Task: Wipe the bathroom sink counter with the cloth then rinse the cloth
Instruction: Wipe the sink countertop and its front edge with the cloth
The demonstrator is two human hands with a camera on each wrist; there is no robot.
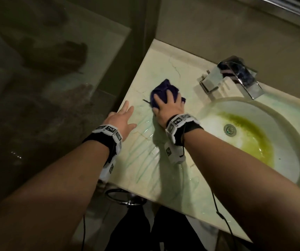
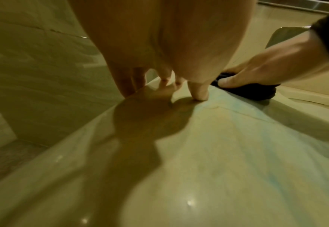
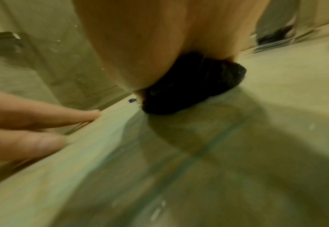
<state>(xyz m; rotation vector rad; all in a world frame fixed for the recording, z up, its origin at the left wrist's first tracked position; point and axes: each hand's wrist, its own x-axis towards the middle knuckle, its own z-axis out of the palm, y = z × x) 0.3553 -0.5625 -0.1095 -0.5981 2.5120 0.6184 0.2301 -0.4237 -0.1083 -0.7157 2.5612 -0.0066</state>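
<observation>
- Here, from the head view, the right hand (image 1: 169,107) presses a purple cloth (image 1: 163,91) flat on the wet surface (image 1: 145,163), left of the sink (image 1: 290,178) and near the tap (image 1: 236,77).
- Its fingers (image 1: 172,96) spread over the bunched cloth, curling a little round it.
- The left hand (image 1: 122,120) lies open, fingers straight, at the surface's left edge.
- From the left wrist view, the left fingers (image 2: 198,92) touch the surface; the cloth (image 2: 256,93) sits beside them, under the other hand.
- From the right wrist view, the cloth (image 3: 194,86) is squashed under the palm.
- The cloth looks soft, light and likely wet, so grabbing a whole bunch should work best.
</observation>
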